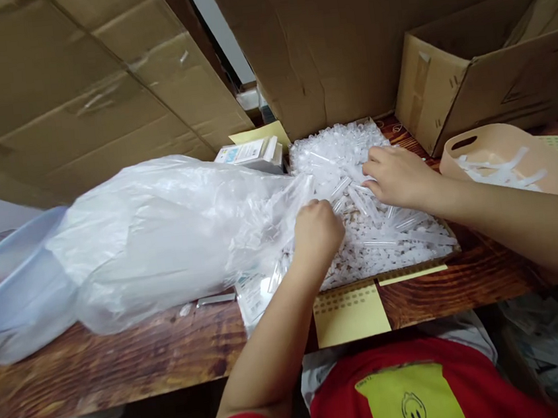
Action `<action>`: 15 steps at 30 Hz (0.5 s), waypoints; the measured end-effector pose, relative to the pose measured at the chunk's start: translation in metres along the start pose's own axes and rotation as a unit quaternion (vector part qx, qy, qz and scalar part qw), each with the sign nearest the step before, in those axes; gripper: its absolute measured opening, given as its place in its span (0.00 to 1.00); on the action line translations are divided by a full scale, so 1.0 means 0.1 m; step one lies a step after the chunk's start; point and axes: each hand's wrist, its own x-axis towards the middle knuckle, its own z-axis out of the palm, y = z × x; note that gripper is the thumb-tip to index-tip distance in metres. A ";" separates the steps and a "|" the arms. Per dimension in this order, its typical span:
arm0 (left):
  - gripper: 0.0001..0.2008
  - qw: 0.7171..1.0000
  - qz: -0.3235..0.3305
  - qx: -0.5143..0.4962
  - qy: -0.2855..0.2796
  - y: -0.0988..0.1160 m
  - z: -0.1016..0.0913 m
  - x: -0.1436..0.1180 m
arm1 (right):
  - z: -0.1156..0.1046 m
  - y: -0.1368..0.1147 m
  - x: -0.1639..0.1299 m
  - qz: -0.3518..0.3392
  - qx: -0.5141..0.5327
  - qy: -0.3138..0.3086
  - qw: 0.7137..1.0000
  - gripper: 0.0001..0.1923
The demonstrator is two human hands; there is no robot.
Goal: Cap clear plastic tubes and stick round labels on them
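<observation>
Cardboard boxes [71, 84] wall off the far side of a dark wood-grain worktop [139, 356], w/ an open carton [483, 68] at far right. Mid-worktop lies a dense heap of small clear plastic tubes [386, 237], spread from centre out toward the far edge. The left hand [317, 230] sits at the heap's left margin, fingers curled shut into a loose fist; it seems to grip the mouth of a big clear plastic bag [162, 234], maybe a few tubes too, but can't tell which. The bag billows leftward and drapes over a pale blue tub [8, 290] at the left end. The right hand [395, 175] rests on top of the heap, fingers bent and slightly spread, tips pressed among the tubes. Tubes under it mostly lie w/ long axes running far-left to near-right, roughly pointing at the bag opening. The right hand is on the tubes; the bag mouth lies just left of it, beside the left fist. Yellow sheets [350, 314] peek out at the near edge, small printed boxes [253, 153] sit behind the bag, and a beige basket [503, 159] holding white pieces stands at right.
</observation>
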 end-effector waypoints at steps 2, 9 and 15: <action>0.07 0.999 -0.003 -0.037 0.023 -0.12 -0.12 -0.22 | -0.02 -0.08 0.01 -0.064 0.011 -0.039 0.997 0.14; 0.14 0.821 -0.047 -0.565 0.069 -0.39 0.09 -0.92 | 0.24 -0.32 0.24 -0.234 0.035 -0.198 0.951 0.11; 0.16 0.813 -0.039 -0.565 0.133 -0.35 0.65 -0.96 | 0.39 -0.38 0.29 -0.226 0.037 -0.217 0.949 0.12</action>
